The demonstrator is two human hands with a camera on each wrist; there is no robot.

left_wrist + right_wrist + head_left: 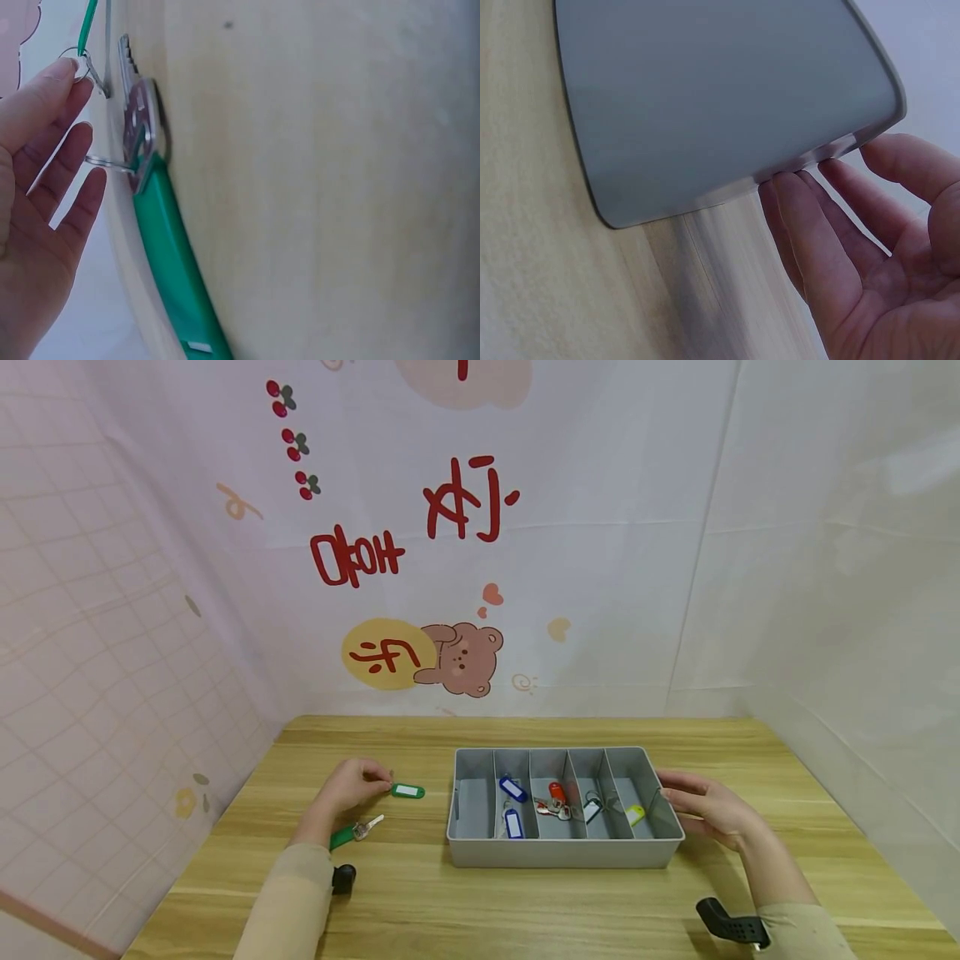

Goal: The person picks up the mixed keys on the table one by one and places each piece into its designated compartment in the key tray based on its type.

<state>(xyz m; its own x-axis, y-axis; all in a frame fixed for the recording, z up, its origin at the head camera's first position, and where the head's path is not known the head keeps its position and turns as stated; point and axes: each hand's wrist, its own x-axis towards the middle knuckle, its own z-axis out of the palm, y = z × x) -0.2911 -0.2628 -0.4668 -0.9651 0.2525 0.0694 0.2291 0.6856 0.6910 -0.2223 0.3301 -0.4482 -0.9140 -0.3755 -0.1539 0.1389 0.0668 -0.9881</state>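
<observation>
My left hand (pixel 355 789) pinches the metal ring (pixel 91 71) of a green key tag (pixel 408 791) between thumb and fingertip, over the left part of the table. Below that hand lies a second green key tag (pixel 180 270) with a silver key (pixel 139 112) on its ring. The fingertips of my right hand (pixel 708 806) touch the right end wall of a grey divided tray (pixel 558 853). Inside the tray, blue key tags (pixel 513 789) are in the second compartment. A red tag (pixel 557 792) with keys, a dark tag (pixel 592 810) and a yellow tag (pixel 635 815) occupy compartments further right.
The wooden table (pixel 405 910) meets a printed white cloth backdrop (pixel 600 568) at its far edge, with cloth on both sides. Black straps (pixel 731 927) sit at both wrists.
</observation>
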